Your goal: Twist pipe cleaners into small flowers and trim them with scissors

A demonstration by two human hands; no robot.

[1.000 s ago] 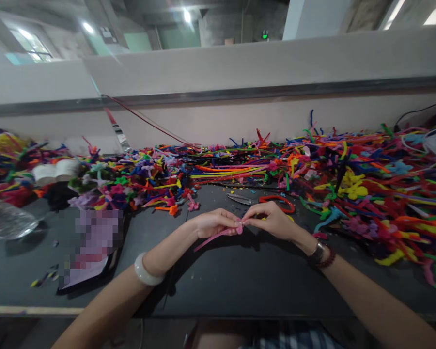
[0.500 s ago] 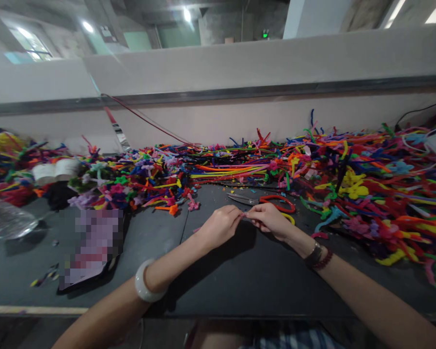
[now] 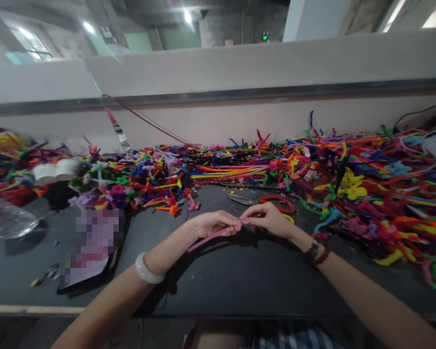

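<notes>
A pink pipe cleaner (image 3: 210, 236) is held over the dark table (image 3: 218, 281), its free end slanting down to the left. My left hand (image 3: 213, 223) is closed round its upper part, palm turned up. My right hand (image 3: 271, 219) pinches the small twisted pink end (image 3: 238, 225) between thumb and fingers. The two hands meet at that end. Just behind my right hand lie scissors with red handles (image 3: 272, 199). A white bangle is on my left wrist, a watch and bead bracelet on my right.
A long heap of pipe cleaners in many colours (image 3: 349, 184) covers the back and right of the table. A blurred-out flat object (image 3: 90, 247) lies at the left. Clear plastic (image 3: 7, 220) and white rolls (image 3: 56, 169) sit at far left. A wall runs behind.
My left hand has turned palm up and the pink stem shows again, pointing down-left. Half a second ago both hands were rolled over the piece and hid it.
</notes>
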